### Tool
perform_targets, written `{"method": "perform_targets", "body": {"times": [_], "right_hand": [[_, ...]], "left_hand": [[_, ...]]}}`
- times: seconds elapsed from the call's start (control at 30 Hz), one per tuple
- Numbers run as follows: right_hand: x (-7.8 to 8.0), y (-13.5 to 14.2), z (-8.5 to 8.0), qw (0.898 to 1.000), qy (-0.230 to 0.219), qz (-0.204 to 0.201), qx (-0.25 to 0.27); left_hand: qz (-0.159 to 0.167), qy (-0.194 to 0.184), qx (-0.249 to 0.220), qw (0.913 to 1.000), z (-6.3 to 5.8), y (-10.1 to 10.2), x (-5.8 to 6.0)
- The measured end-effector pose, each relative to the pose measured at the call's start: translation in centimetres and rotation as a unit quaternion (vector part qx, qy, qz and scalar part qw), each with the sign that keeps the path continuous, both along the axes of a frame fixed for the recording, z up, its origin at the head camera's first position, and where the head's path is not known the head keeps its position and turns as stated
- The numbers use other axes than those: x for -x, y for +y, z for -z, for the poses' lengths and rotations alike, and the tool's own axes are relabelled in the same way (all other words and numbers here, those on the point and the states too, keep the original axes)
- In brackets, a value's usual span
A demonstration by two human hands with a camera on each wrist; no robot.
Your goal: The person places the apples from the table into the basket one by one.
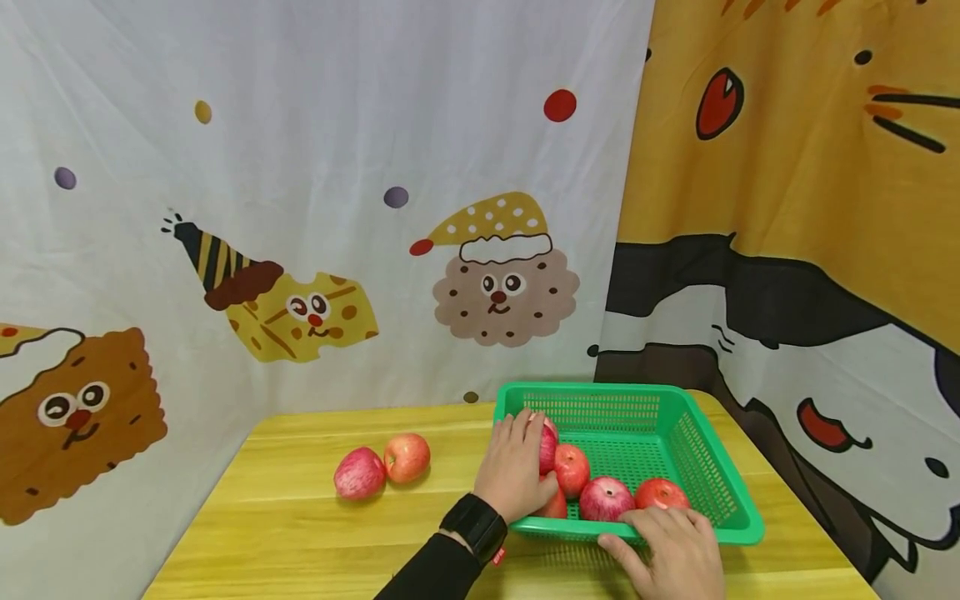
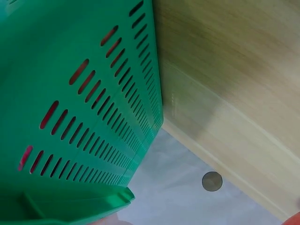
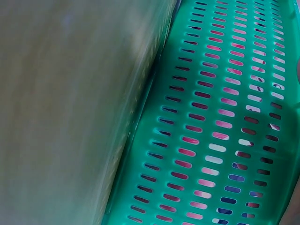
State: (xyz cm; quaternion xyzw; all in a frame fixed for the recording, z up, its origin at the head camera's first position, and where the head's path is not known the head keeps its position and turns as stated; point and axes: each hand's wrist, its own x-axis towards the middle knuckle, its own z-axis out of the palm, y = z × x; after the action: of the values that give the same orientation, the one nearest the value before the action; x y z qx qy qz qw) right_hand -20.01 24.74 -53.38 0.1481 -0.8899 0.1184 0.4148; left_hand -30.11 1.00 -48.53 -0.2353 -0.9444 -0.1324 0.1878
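A green plastic basket [image 1: 738, 483] with slotted walls holds several red apples [image 1: 607, 498], gathered along its left and front sides. My left hand [image 1: 513, 471] reaches over the basket's left side. Its extended fingers lie on an apple [image 1: 548, 450] near the left wall, and its thumb is spread over another apple [image 1: 553, 505] by the front left corner. At the front rim, my right hand [image 1: 675, 554] grips the basket, fingers over the edge and thumb outside. Both wrist views mostly show the basket's outer walls [image 2: 93, 117], with red apples behind the slots.
Two more apples, one darker red [image 1: 360, 473] and one orange-red [image 1: 407, 457], lie side by side on the wooden table [image 1: 285, 533], left of the basket. A printed cloth [image 1: 315, 167] hangs behind the table, and a yellow cartoon cloth [image 1: 787, 183] hangs at the right.
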Motion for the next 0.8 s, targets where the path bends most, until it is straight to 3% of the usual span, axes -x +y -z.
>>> {"method": "perform_targets", "body": {"times": [0.8], "right_hand": [[-0.21, -0.07, 0.02, 1.0, -0.009, 0.001, 0.003]], "left_hand": [[-0.009, 0.018, -0.016, 0.9997, 0.04, -0.05, -0.31]]}}
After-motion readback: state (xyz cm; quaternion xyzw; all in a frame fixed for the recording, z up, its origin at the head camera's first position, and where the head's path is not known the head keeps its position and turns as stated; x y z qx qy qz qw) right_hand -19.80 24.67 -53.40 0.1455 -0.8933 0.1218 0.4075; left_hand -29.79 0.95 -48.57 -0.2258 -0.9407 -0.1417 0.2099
